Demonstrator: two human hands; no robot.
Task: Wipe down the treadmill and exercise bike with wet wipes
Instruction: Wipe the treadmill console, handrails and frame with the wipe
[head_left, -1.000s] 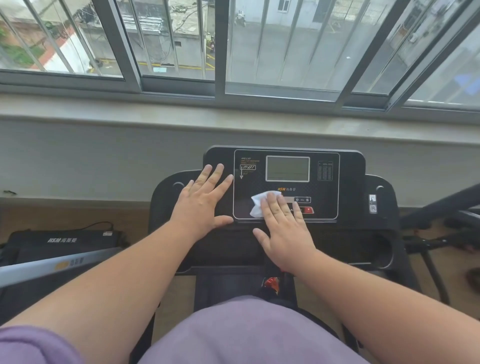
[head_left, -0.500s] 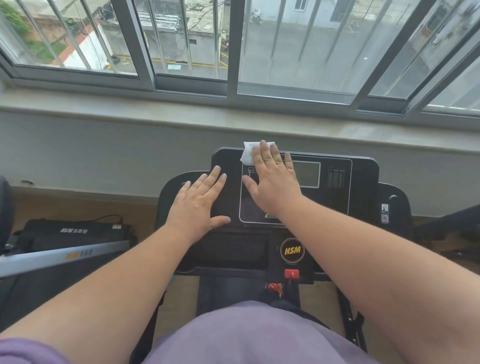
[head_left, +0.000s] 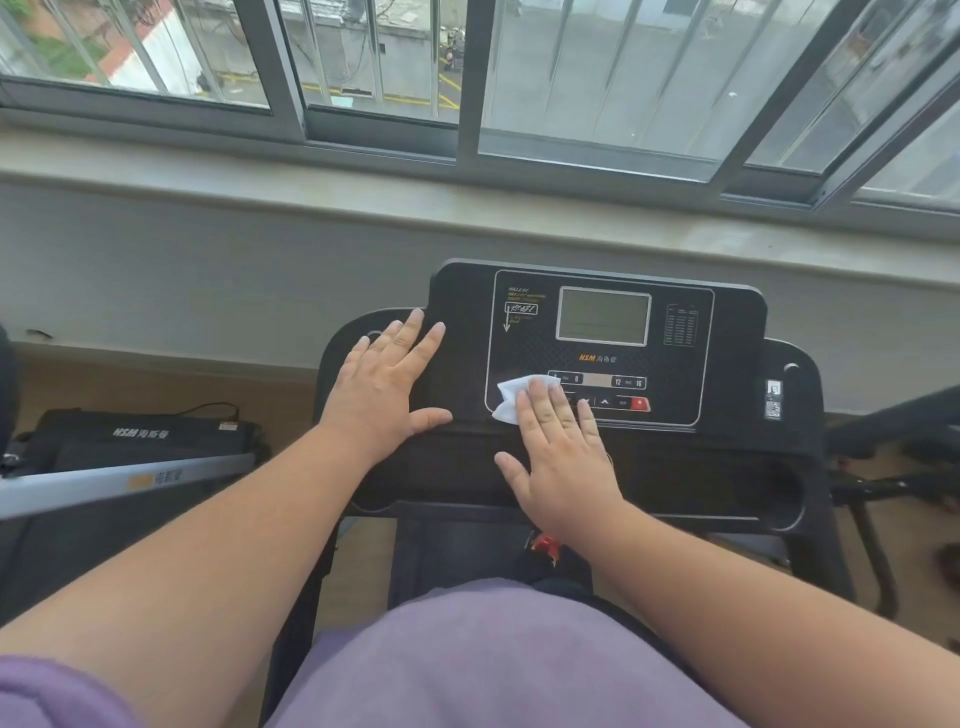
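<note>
Centrally, the black treadmill (head_left: 727, 467) fills the middle of the frame, its console (head_left: 727, 322) tilted up toward the person under the window sill so the flat panel is easy to reach. At the left edge a grey bar of other equipment (head_left: 130, 480) waits, likely the bike, though that cannot be told. The left hand (head_left: 382, 387) lies spread and flat on the console's left side, apparently bracing the body. The right hand (head_left: 563, 452) presses straight fingers onto the white wet wipe (head_left: 514, 397), pinning it against the lower button row, so the pressure scrubs the panel.
</note>
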